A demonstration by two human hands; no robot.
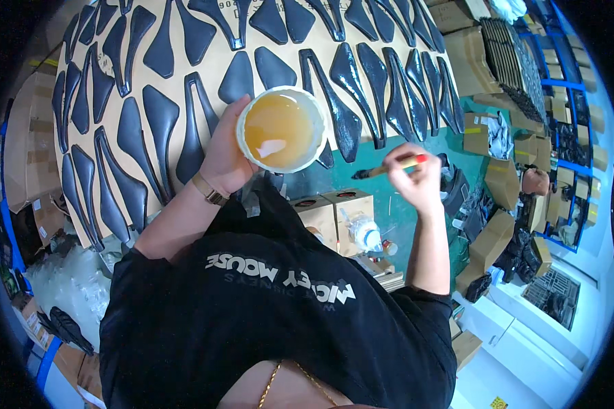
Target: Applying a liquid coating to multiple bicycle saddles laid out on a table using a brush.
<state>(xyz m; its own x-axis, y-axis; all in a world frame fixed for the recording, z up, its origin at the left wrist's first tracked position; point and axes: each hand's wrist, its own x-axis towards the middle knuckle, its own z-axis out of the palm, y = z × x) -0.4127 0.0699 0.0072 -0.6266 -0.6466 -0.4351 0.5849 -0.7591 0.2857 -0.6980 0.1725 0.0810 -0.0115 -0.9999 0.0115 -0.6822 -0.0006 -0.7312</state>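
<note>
My left hand [230,146] is closed round a white tub [320,126], which holds a cloudy amber liquid [273,129]. The tub is over the near edge of a board [158,88] covered with rows of black V-shaped pieces [130,129]. To the right, my right hand [413,176] grips a small brush [382,170] by its wooden handle with a red end. Its dark bristles point left, apart from the tub and the board. Pieces on the right of the board, such as one black piece [344,126], look shinier than those on the left.
Below the board's near edge is a green floor [396,204] with cardboard boxes [348,211] and a clear plastic jug with a blue cap [370,235]. Open cartons [491,238] and blue shelving [566,85] stand at right. Clear plastic wrap [71,290] lies at left.
</note>
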